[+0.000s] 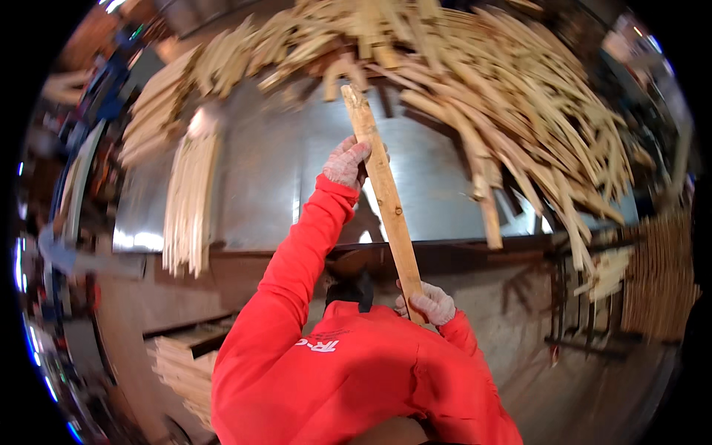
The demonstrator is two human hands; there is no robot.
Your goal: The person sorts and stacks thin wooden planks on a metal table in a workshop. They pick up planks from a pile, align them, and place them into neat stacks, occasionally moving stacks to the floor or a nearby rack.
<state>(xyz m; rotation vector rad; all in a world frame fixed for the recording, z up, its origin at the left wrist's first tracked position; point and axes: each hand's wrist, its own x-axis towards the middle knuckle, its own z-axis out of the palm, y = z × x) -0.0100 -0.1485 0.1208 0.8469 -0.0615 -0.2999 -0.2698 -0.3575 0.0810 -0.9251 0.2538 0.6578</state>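
A long, narrow wooden slat [388, 199] with a few dark knots slants across the middle of the view, its far end over the metal table [259, 174] and its near end close to my body. My left hand [346, 161], in a pale glove, is closed around the slat's upper part. Close to my chest, my right hand [431, 304], also gloved, grips the lower end. Both sleeves are red. The undersides of the fingers are partly hidden behind the wood.
A large jumbled heap of slats [512, 104] covers the table's far and right side, some overhanging the front edge. Neater stacks [190, 200] lie at the left. More slats [182, 378] sit low at the left; a metal rack [589, 311] stands at the right.
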